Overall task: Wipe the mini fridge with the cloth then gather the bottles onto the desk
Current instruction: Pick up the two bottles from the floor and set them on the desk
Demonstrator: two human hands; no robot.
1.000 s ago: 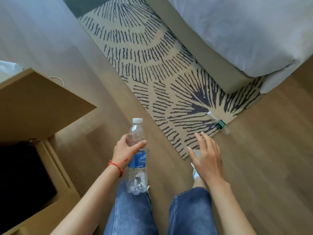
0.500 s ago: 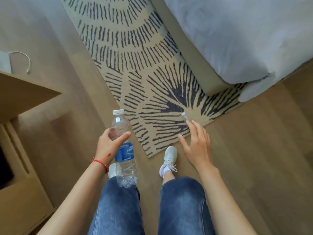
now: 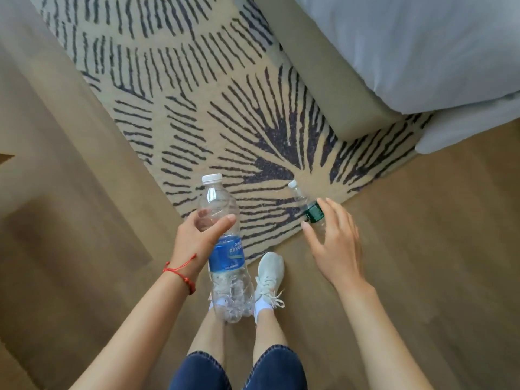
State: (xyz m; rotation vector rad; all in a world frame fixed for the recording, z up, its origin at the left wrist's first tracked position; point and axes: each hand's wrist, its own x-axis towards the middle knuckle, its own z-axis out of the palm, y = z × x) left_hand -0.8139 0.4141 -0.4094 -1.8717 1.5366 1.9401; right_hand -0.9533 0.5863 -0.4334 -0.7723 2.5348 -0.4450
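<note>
Rug (image 3: 197,88) edge: 2 clear bottles (image 3: 225,249)

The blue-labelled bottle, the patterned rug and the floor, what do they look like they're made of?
The clear blue-labelled bottle in the left hand looks like thin glossy plastic: see-through, crinkled at its base, with a white screw cap. The beige rug with dark dashes seems a short-pile woven textile, matte and grainy. The brown floor looks like wood or wood-look laminate, smooth with faint grain; which one, I can't tell.
</note>
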